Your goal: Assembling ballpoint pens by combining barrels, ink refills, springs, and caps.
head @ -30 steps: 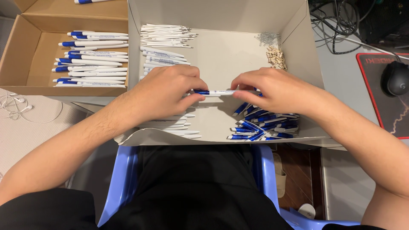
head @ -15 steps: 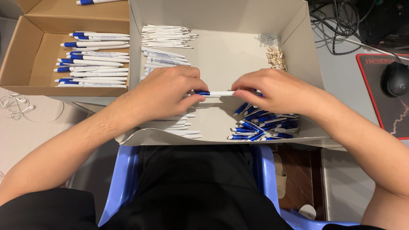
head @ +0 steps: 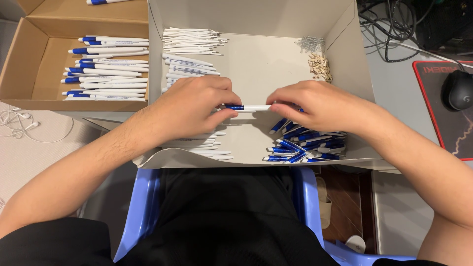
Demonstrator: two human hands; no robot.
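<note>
A: Both hands over the white cardboard box point(head: 256, 69). One pen point(head: 248, 107), white barrel with a blue band, spans the gap between them.

B: Which hand has which end?

A: Left hand point(head: 189, 106) pinches the blue-banded end, fingertips closed on it. Right hand point(head: 315, 106) is closed on the white end. Each grip is a thumb-and-finger pinch; what lies under the fingers is hidden.

B: Long axis?

A: Level, running left to right across the box, held just above its floor. It lies straight between the two grips, so neither hand is nearer; each holds an end. More of the bare barrel shows toward the right hand.

B: What lies around it?

A: Under the right hand, a loose pile of blue pieces point(head: 305, 145), jumbled at all angles near the front edge. Under and below the left hand, white barrels point(head: 204, 148) lying roughly parallel. At the back left, thin white refills point(head: 192, 40) in a row, more white barrels below them. Back right corner: small springs point(head: 309, 44) and a heap of tan tips point(head: 319, 66).

B: And outside the box?

A: Brown cardboard box point(head: 29, 64) on the left, with finished pens point(head: 106, 69) stacked sideways. Earphones point(head: 17, 120) on the worktop at left; a black mouse point(head: 459, 88) on a mat at right.
</note>
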